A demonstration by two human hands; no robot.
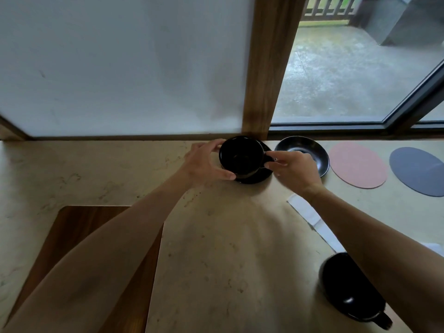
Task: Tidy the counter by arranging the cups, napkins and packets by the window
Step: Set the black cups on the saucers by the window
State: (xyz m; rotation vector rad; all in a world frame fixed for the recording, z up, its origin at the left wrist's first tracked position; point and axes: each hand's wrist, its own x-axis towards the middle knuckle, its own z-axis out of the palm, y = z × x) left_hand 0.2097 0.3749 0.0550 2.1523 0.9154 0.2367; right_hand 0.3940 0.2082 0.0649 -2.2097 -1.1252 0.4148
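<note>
Both hands on black cup (241, 156) sitting on saucer (254, 177): left hand (204, 164) cupped round its side, right hand (294, 169) pinching the handle. Empty saucer (310, 146) just beyond right hand.

No readable text anywhere in view.

The black cup (241, 156), its saucer (254, 177), the empty saucer (310, 150), the second black cup (348, 292), the pink mat (358, 168), the grey mat (418, 170) and the white paper strip (312, 217) on the counter (216, 248) carry no legible words, numbers, brands or signs.
</note>
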